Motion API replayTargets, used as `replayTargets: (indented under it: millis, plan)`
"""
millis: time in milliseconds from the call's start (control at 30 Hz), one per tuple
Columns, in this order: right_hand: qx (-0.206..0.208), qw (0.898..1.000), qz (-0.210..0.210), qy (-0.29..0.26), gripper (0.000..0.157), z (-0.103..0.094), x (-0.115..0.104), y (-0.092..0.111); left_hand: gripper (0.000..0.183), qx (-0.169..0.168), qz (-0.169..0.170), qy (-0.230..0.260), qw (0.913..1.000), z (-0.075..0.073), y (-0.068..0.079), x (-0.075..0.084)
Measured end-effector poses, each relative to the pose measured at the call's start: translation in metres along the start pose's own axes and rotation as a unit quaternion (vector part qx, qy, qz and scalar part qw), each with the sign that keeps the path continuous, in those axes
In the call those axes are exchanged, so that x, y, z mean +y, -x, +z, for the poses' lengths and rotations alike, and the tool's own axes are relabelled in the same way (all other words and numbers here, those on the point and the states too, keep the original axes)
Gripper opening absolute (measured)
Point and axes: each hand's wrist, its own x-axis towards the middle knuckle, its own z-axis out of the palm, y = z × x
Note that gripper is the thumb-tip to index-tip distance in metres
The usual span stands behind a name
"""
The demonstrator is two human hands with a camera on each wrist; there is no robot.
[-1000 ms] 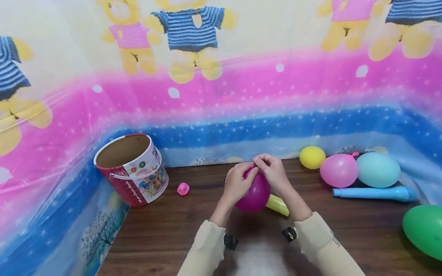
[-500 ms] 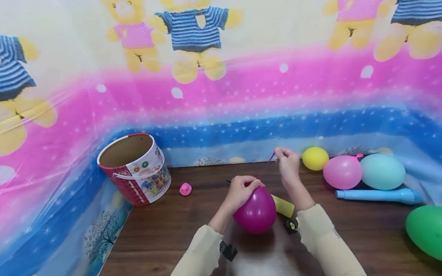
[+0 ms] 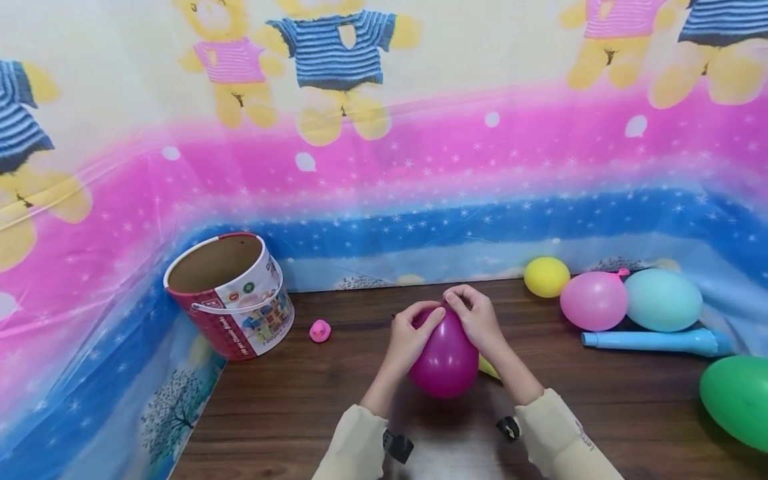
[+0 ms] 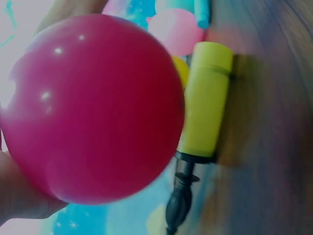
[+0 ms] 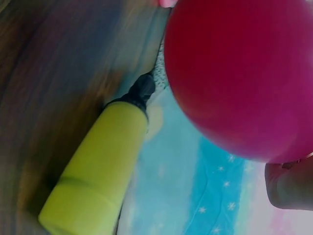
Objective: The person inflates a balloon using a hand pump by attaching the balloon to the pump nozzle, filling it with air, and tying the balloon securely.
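Note:
An inflated magenta balloon (image 3: 444, 363) hangs just above the table in the head view, its neck end up. My left hand (image 3: 413, 337) grips the balloon near its top, thumb and fingers around the neck end. My right hand (image 3: 478, 320) pinches the neck at the top right, close to the left fingertips. The neck itself is mostly hidden by the fingers. Behind the balloon lies a yellow-green balloon pump (image 4: 205, 103) with a black nozzle end (image 4: 178, 203); in the head view only a bit of it shows.
A block bucket (image 3: 231, 297) stands at the left, with a small pink rubber duck (image 3: 320, 331) beside it. To the right are yellow (image 3: 547, 277), pink (image 3: 594, 300), light blue (image 3: 663, 300) and green balloons (image 3: 741, 400), plus a blue pump (image 3: 657, 342). A printed curtain hangs behind.
Half a second ago my right hand held the balloon's neck stretched up and right, away from the left hand. Now it is back beside the left hand at the balloon's top.

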Motion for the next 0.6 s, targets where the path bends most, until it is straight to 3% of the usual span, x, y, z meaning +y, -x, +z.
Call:
replayTargets:
  millis: [267, 600]
  plan:
    - [0.029, 1.000, -0.001, 0.004, 0.027, -0.015, 0.014, 0.005, 0.050, -0.030, 0.003, 0.053, 0.9981, -0.009, 0.014, -0.019]
    - [0.064, 0.996, 0.028, -0.062, 0.020, -0.053, 0.026, 0.001, 0.059, -0.029, -0.004, 0.026, 0.9992, -0.024, 0.028, -0.044]
